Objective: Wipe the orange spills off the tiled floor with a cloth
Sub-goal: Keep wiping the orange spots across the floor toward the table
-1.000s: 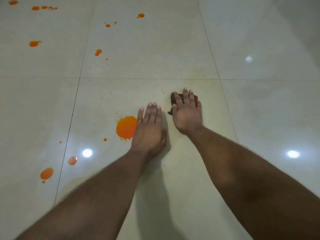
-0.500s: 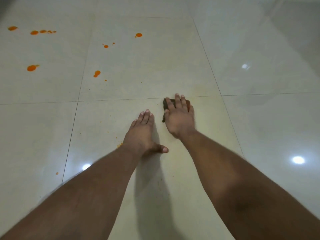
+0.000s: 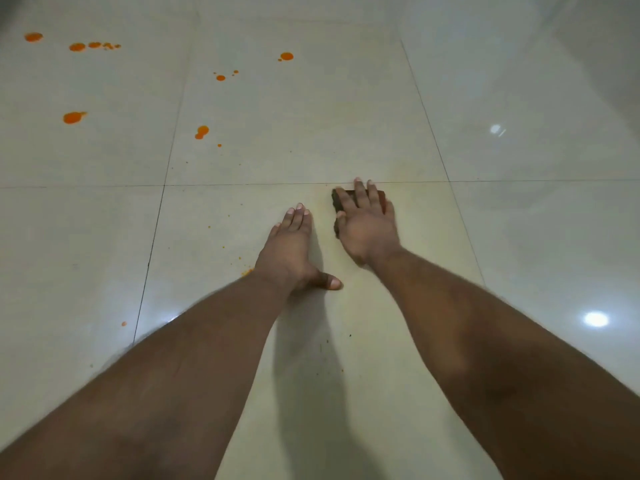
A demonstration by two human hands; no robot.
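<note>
My right hand lies flat with straight fingers on a dark brown cloth, pressing it to the pale tiled floor just below a grout line. Most of the cloth is hidden under the hand. My left hand rests flat on the tile to the cloth's left, thumb spread to the right. A sliver of an orange spill shows at the left wrist; the rest is hidden. Orange spots lie farther off: a double drop, a blot, a row of drops and a round drop.
Tiny orange specks dot the near tile, and one small drop sits left of my left forearm. Ceiling lights glare on the glossy floor at the right. A dark shadow falls between my forearms.
The view has shifted forward, and my left hand and forearm now cover the large orange splat that lay beside it. My right hand with the cloth stays near the grout line.
</note>
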